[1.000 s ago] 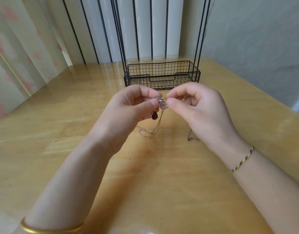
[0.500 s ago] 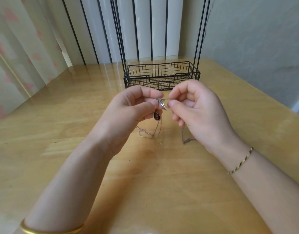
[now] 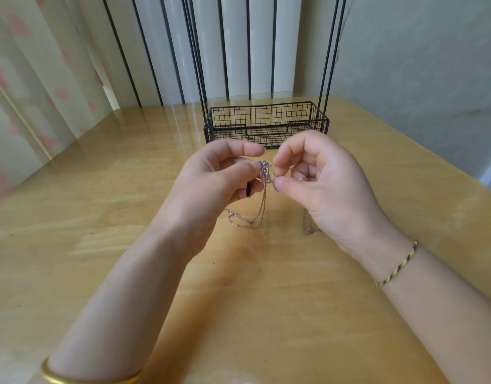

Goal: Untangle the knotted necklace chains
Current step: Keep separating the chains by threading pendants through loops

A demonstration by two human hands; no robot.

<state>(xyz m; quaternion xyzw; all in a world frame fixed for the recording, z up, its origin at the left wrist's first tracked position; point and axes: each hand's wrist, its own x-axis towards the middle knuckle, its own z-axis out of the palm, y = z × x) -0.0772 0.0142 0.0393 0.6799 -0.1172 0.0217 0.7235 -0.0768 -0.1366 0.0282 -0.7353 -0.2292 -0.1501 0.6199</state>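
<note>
Above the desk [image 3: 100, 217]: knot [image 3: 266, 173], upright, between hands; left hand [image 3: 216, 184] pinches it; right hand [image 3: 324, 178] fingers [image 3: 283, 185] pinch a strand alongside, equally near; chains [image 3: 259, 209] hang down.

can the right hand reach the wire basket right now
Probably yes: the wire basket stands just beyond the right hand, nothing between, though its grip is on the knot.

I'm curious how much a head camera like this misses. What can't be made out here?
All in the head view:
- Knot: too small to tell how the chains cross. The fingertips of the left hand and right hand pinch it and cover its sides.
- Pendant: mostly hidden behind the left fingers.
- Silver chain: its upper run is hidden behind the right hand.
- Stand: its poles are cut off by the top edge.
</note>
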